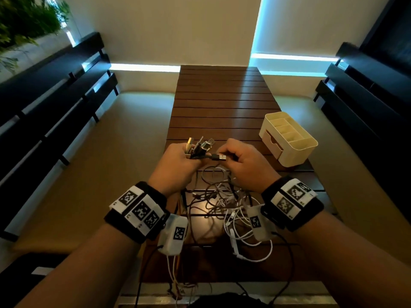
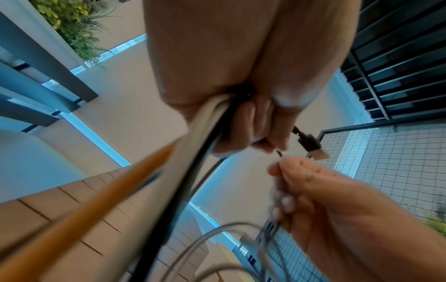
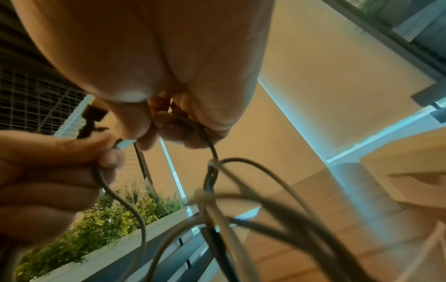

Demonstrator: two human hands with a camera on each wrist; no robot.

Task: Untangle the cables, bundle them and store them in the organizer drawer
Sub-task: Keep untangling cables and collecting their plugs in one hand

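Observation:
My left hand (image 1: 193, 158) grips a bunch of cable ends (image 1: 198, 146), whose plugs stick up out of the fist. A black USB plug (image 1: 219, 157) juts from that fist towards my right hand (image 1: 224, 152). In the right wrist view my right hand (image 3: 164, 129) pinches a thin grey cable (image 3: 213, 152) that runs down into the tangle. The tangle of black, grey and white cables (image 1: 222, 207) lies on the table between my wrists. A cream organizer (image 1: 309, 145) stands to the right, its drawer (image 1: 272, 142) pushed in.
A slatted wooden table (image 1: 218, 96) stretches away from me. Dark slatted benches (image 1: 55, 103) flank it on both sides. A planter with green plants (image 1: 22, 21) is at the far left. Wrist-camera wires (image 1: 175, 274) hang over the near edge.

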